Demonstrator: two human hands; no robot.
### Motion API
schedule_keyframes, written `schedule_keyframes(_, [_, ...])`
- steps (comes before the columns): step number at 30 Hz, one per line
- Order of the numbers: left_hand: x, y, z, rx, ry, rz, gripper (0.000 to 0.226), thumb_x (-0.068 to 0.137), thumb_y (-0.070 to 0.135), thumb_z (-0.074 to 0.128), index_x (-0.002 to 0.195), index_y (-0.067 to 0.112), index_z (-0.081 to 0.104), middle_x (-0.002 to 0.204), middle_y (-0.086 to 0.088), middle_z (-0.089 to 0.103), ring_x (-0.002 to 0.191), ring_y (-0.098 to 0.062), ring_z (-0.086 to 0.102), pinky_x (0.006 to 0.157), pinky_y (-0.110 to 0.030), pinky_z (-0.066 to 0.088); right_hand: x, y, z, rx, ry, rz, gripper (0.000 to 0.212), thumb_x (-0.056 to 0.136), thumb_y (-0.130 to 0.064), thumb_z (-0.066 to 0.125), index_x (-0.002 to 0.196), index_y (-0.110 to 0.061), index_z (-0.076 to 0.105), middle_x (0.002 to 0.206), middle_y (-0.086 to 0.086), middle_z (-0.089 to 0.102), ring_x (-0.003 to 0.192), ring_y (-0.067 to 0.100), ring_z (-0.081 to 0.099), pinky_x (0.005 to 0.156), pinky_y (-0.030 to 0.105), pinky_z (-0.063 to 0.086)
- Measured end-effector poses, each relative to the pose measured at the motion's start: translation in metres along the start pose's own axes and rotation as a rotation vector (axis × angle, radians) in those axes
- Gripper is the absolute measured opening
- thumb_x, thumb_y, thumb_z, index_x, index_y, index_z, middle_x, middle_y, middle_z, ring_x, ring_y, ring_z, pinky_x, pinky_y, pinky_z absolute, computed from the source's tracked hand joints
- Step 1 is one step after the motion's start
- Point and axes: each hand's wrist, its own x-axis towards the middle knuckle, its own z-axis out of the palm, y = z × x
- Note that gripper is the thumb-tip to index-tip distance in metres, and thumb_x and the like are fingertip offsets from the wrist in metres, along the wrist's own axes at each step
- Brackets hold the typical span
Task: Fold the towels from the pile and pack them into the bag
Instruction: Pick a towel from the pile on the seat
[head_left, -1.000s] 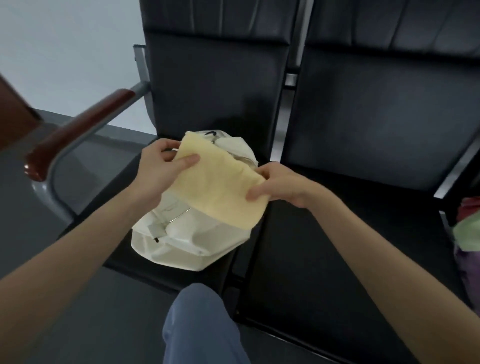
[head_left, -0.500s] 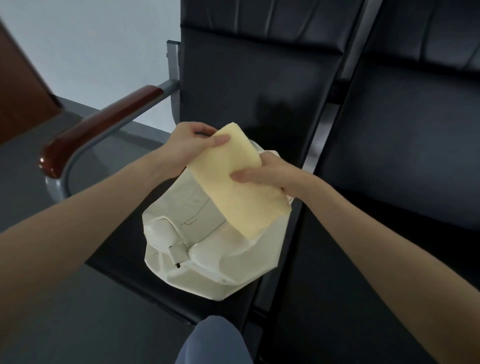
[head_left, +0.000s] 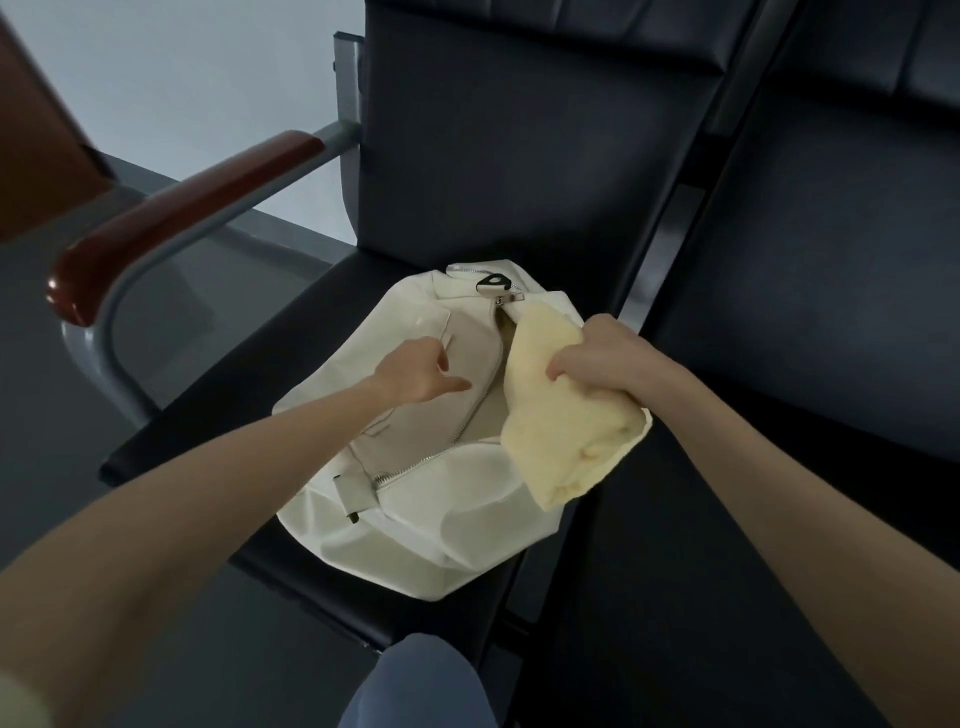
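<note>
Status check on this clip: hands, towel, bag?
Right hand grips yellow towel over the bag mouth. Left hand at the zipper edge, grip unclear. Opening unobstructed.
</note>
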Motion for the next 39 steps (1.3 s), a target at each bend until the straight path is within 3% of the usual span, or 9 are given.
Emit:
schedule_keyframes(7, [0.028,0.031,0.02,0.267,0.0,0.039,0.05,0.075,0.065,0.065,0.074,0.017,0.049,0.086,0.001,0.056,0.086,-0.021,0.056,0.066,-0.031,0.039,0.009,0.009,-0.003,0.022,-0.046,-0.002,0.021,0.085,-0.027,0.063,0.087,-0.014,0.047,0.087,0.004,0.054,0.075,0.017,0.054,0.069,0.031,0.047])
schedule_keyframes(9, [0.034,0.028,0.028,0.334,0.002,0.049,0.044,0.081,0.06,0.062,0.085,0.016,0.057,0.098,-0.003,0.062,0.095,-0.024,0.058,0.067,-0.031,0.039,0.011,0.011,-0.004,0.013,-0.056,-0.002,0.024,0.085,-0.028,0.064,0.093,-0.013,0.046,0.088,0.003,0.053,0.076,0.016,0.054,0.069,0.031,0.048])
schedule_keyframes(12, [0.039,0.021,0.036,0.308,-0.017,0.011,0.049,0.087,0.053,0.058,0.106,0.008,0.06,0.111,-0.009,0.062,0.104,-0.029,0.059,0.07,-0.032,0.039,0.014,0.013,-0.005,0.0,-0.065,-0.011,0.023,0.085,-0.026,0.064,0.081,-0.016,0.043,0.086,0.003,0.052,0.075,0.016,0.054,0.069,0.031,0.048])
schedule_keyframes(17, [0.039,0.021,0.041,0.227,-0.029,-0.005,0.034,0.089,0.033,0.06,0.102,0.001,0.06,0.112,-0.019,0.062,0.104,-0.035,0.058,0.073,-0.033,0.038,0.014,0.016,-0.003,-0.007,-0.058,0.006,0.022,0.084,-0.026,0.063,0.081,-0.016,0.044,0.086,0.003,0.054,0.077,0.018,0.055,0.078,0.035,0.051])
schedule_keyframes(20, [0.036,0.017,0.031,0.182,-0.022,0.021,0.03,0.092,0.022,0.056,0.102,-0.006,0.06,0.11,-0.024,0.062,0.104,-0.037,0.057,0.073,-0.032,0.035,0.015,0.02,-0.003,-0.011,-0.044,0.026,0.022,0.084,-0.027,0.063,0.091,-0.013,0.048,0.086,0.003,0.054,0.077,0.018,0.056,0.073,0.034,0.05])
schedule_keyframes(26, [0.009,0.004,-0.05,-0.117,0.32,0.009,0.025,0.096,0.023,0.054,0.092,-0.001,0.055,0.089,-0.014,0.059,0.083,-0.03,0.054,0.07,-0.036,0.038,0.017,0.014,-0.007,-0.011,-0.035,0.038,0.018,0.084,-0.024,0.06,0.093,-0.013,0.049,0.085,0.004,0.055,0.075,0.018,0.056,0.066,0.031,0.045])
schedule_keyframes(33, [-0.009,0.036,-0.127,-0.121,0.591,0.24,0.019,0.098,0.021,0.05,0.087,0.006,0.05,0.083,-0.007,0.056,0.076,-0.02,0.05,0.064,-0.027,0.035,0.003,-0.021,-0.006,-0.105,0.086,-0.016,0.015,0.087,-0.02,0.051,0.076,-0.015,0.043,0.078,0.002,0.051,0.072,0.018,0.052,0.056,0.028,0.039])
schedule_keyframes(37, [-0.005,0.041,-0.134,-0.026,0.585,0.27,0.02,0.099,0.024,0.049,0.086,0.009,0.047,0.082,-0.004,0.053,0.076,-0.018,0.049,0.064,-0.025,0.03,0.005,-0.051,0.003,0.306,0.077,-0.034,0.013,0.088,-0.02,0.054,0.094,-0.009,0.049,0.092,0.006,0.058,0.091,0.025,0.06,0.082,0.038,0.053])
schedule_keyframes(39, [-0.003,0.035,-0.133,-0.036,0.564,0.257,0.021,0.099,0.023,0.049,0.085,0.009,0.048,0.082,-0.006,0.055,0.077,-0.022,0.052,0.066,-0.03,0.034,0.016,-0.069,0.016,0.636,0.03,0.026,0.026,0.088,-0.015,0.053,0.112,-0.004,0.052,0.107,0.012,0.062,0.099,0.028,0.061,0.091,0.043,0.052])
